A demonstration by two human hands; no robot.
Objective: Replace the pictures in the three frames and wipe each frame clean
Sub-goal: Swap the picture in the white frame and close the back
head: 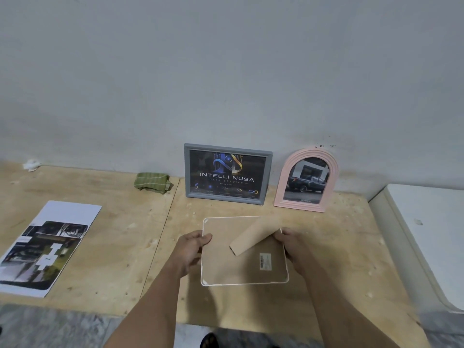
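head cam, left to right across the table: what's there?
Printed sheet → green cloth → left hand → grey frame → right hand → pink arched frame. The held white frame overlaps, so it is left out.

Both hands hold white frame (pixel 241 270) back-up over plywood table (pixel 105 247): left hand (pixel 190 249) grips left edge, right hand (pixel 291 244) right edge. Stand flap (pixel 253 236) raised. Grey frame (pixel 227 173), pink arched frame (pixel 307 180) against wall; green cloth (pixel 153 182), printed sheet (pixel 47 247) left.

A bare plywood table (pixel 105 247) pocked with white specks is sitting against a scuffed plain wall (pixel 226 71), suggesting a makeshift workshop.
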